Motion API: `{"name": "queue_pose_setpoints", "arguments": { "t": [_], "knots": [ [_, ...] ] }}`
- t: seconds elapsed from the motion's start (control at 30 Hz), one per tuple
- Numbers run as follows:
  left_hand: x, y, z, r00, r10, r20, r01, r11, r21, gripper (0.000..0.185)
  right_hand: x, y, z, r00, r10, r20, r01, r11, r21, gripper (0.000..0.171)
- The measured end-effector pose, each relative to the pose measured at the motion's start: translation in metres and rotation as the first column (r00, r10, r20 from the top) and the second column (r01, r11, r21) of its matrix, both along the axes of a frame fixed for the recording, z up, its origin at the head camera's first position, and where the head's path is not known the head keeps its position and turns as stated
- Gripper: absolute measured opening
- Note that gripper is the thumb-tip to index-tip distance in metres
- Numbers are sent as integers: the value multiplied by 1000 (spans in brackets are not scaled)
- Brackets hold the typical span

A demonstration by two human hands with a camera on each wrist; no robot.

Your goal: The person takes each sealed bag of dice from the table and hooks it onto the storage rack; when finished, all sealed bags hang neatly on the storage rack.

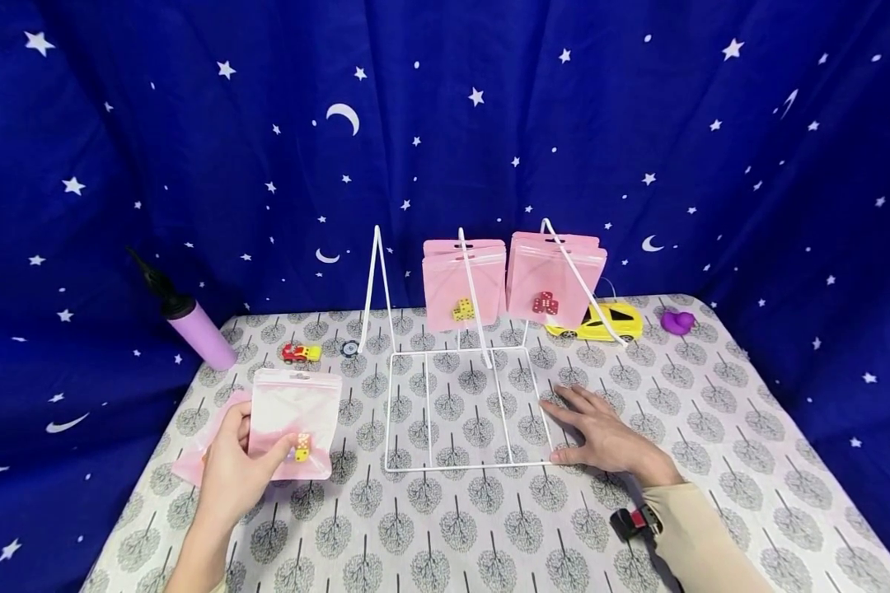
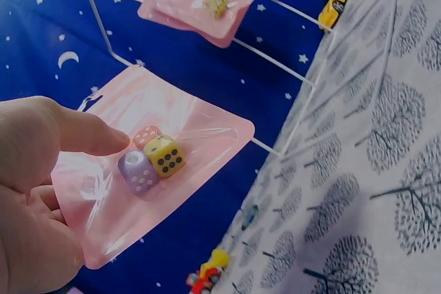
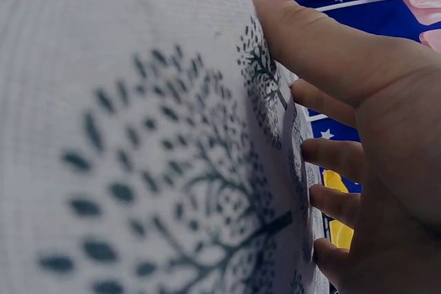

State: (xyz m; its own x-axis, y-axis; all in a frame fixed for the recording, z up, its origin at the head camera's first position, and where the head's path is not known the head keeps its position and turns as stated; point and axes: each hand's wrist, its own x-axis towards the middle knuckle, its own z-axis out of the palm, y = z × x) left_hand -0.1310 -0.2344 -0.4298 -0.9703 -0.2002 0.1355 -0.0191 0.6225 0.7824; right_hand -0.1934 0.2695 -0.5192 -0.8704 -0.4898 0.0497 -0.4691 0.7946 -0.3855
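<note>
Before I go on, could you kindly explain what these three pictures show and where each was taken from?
No machine here: a person works with two bare hands. The large picture comes from a camera on the head, the other two from cameras on the wrists. The left hand pinches a pink pouch with three dice inside. The right hand lies flat, fingers straight, on the tree-patterned tablecloth at the corner of a white wire rack. More pink pouches hang on the rack's prongs. Also on the table: a yellow toy car, a small red car, a purple duck and a purple pump.
</note>
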Motion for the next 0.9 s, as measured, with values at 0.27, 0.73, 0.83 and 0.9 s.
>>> {"name": "queue_pose_setpoints", "arguments": {
  "t": [0.27,0.73,0.83,0.9],
  "knots": [
    [14,13,15,994,-33,-105,35,999,18,58,-1,0,0,1000,5,-16,-5,1000,2,88],
    [31,37,31,989,-62,-134,74,993,89,53,-1,-1,0,1000,-2,14,2,1000,-1,89],
    [34,42,34,990,-68,-120,81,991,104,52,0,-1,0,1000,-1,11,1,1000,-3,89],
    [37,45,37,990,-74,-121,89,989,119,51,0,-1,0,1000,0,3,0,1000,-7,89]
  ]
}}
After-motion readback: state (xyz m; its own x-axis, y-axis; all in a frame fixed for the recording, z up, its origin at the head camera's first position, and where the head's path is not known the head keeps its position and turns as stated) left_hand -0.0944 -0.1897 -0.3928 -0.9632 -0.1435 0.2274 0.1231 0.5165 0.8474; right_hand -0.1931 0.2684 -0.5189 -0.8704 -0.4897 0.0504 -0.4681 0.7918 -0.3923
